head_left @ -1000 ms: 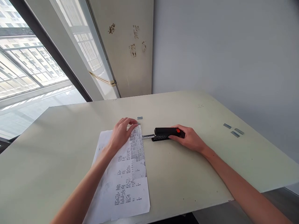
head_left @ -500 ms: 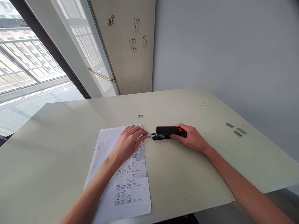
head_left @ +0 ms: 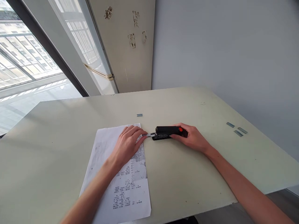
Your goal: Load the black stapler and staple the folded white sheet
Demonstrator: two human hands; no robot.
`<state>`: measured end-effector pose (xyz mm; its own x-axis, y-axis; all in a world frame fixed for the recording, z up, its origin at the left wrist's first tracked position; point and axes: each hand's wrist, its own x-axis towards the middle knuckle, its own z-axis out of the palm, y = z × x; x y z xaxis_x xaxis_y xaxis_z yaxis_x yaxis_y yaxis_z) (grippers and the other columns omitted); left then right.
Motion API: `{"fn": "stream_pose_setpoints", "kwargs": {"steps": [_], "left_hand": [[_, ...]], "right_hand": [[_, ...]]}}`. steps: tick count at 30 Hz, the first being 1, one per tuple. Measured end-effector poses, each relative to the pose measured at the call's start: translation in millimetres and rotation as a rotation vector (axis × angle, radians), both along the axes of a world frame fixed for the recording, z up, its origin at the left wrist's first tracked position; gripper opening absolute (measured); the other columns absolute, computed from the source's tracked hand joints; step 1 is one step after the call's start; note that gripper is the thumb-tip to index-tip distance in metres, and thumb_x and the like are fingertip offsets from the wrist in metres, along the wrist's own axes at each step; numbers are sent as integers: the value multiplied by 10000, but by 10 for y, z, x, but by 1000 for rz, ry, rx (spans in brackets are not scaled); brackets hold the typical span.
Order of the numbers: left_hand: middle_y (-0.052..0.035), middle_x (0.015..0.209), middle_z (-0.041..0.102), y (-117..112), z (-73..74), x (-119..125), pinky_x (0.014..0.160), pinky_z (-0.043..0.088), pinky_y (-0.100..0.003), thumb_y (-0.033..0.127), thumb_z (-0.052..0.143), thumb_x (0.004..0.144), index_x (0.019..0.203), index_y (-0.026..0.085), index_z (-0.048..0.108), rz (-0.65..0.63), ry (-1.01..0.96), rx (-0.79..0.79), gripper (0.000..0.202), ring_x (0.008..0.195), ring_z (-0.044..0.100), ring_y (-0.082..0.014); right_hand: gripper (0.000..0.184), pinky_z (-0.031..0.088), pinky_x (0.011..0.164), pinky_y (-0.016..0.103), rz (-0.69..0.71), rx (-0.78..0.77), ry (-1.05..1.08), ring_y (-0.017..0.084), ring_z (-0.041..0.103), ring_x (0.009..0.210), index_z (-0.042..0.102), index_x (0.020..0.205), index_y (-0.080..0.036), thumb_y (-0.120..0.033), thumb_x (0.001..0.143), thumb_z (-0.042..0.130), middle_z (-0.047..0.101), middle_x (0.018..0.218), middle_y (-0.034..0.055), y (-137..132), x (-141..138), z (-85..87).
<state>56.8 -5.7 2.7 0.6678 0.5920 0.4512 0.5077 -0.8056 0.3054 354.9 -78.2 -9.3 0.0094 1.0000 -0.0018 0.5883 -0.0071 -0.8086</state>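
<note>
A black stapler [head_left: 164, 132] with a red end lies on the pale green table [head_left: 198, 174], its metal staple tray sticking out to the left. My right hand [head_left: 192, 138] is closed round the stapler's rear end. My left hand [head_left: 128, 144] rests on the upper part of some printed paper sheets [head_left: 121, 177], fingers stretched toward the stapler, fingertips touching the end of the metal tray. A small strip of staples [head_left: 139, 115] lies on the table just beyond the sheets.
Three more staple strips [head_left: 235, 129] lie near the table's right edge. A grey wall stands behind the table, and a large window with a tied-back curtain [head_left: 93, 65] is to the left.
My left hand slid from the paper's top edge to the right, and its fingertips now meet the stapler's metal tray. The tray sticks out less. The right hand kept hold of the stapler.
</note>
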Motion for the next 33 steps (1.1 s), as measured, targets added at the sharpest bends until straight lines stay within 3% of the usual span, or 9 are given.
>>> {"fn": "stream_pose_setpoints", "kwargs": {"steps": [13,21,33], "left_hand": [[-49,1068,713,-2,-76,14,853,534,-381,255,580,1070,1139,217,685,-42,-25,25,131,947,649,-214],[-69,1077,714,-39,-87,59,835,545,-398,233,578,1066,1176,206,670,-41,8,118,147,968,644,-238],[-52,1090,719,-27,-43,9,873,561,-392,280,566,1075,1159,246,712,-4,-105,-38,171,1006,643,-221]], "right_hand": [[403,445,631,329,-8,-8,-2,203,564,715,715,1159,-325,-635,902,690,717,883,6,-4,3,-8],[399,436,632,327,-11,-9,-9,204,567,728,708,1148,-326,-637,898,689,700,885,3,0,6,-8],[444,446,630,330,0,-5,-21,199,555,710,704,1157,-308,-669,900,667,701,875,11,-6,3,16]]}}
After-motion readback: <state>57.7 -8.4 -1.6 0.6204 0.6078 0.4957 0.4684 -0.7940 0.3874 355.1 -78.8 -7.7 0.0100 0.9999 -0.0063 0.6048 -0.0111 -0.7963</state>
